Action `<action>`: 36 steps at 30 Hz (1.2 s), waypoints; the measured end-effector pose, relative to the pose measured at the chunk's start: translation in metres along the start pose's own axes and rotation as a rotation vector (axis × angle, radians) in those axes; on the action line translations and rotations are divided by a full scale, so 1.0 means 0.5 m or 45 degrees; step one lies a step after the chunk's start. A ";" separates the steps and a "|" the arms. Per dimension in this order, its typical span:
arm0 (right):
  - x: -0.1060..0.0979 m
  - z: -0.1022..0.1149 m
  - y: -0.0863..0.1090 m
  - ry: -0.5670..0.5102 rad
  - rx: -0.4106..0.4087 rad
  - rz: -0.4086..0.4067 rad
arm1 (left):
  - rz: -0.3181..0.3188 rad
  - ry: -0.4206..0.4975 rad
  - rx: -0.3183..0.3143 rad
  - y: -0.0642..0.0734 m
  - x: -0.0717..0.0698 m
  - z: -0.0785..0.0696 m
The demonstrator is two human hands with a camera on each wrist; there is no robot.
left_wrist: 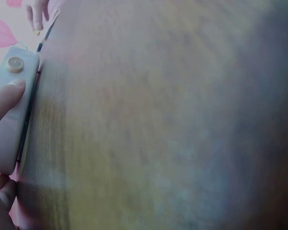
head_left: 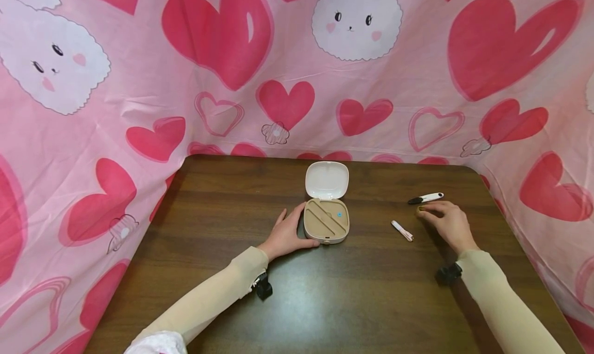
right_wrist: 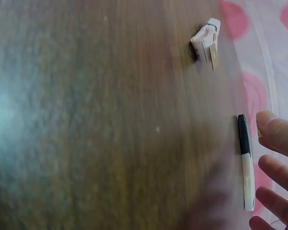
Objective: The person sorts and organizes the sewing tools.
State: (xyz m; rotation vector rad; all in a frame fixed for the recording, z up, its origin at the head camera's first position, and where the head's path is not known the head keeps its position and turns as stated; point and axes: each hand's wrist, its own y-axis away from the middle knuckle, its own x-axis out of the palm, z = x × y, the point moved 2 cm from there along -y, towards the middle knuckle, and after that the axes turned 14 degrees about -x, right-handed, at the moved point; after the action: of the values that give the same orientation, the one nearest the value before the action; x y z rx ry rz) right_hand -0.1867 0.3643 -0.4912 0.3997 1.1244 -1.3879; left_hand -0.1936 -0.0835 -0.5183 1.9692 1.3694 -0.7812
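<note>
there are two hands (head_left: 289, 235) (head_left: 450, 225), one case (head_left: 327, 224), one stick (head_left: 426, 198), one bundle (head_left: 401, 230), perhaps one piece (head_left: 419, 209).

Right hand (right_wrist: 284, 174) with a small, perhaps tan piece (right_wrist: 259, 132), near a black-and-white pen-like tool (right_wrist: 246, 165)

Pink cloth (head_left: 320, 70) hung behind worktop (head_left: 232, 189) and along both sides, creased at left. Print on cloth: solid red hearts (head_left: 492, 44), outlined hearts (head_left: 436, 129), fluffy white cartoon animals (head_left: 357, 21), small scribbled flowers (head_left: 276, 133). Worktop dark brown, wood-grained, far corners rounded. Pale soft glare (head_left: 301, 307) on near middle of worktop; bluish glare at left edge in right wrist view.
</note>
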 end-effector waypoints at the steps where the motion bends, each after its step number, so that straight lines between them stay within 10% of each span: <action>1: 0.001 0.002 -0.001 -0.001 -0.006 -0.002 | -0.002 0.002 0.004 0.000 0.000 0.000; 36: 0.044 0.086 -0.025 -0.084 0.038 0.026 | 0.007 0.012 0.000 0.000 0.000 0.000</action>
State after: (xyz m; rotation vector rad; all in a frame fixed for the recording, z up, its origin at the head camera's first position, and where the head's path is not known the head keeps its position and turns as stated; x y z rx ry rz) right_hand -0.1858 0.3150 -0.4838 0.3830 1.0443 -1.3913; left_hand -0.1934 -0.0835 -0.5185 1.9785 1.3693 -0.7703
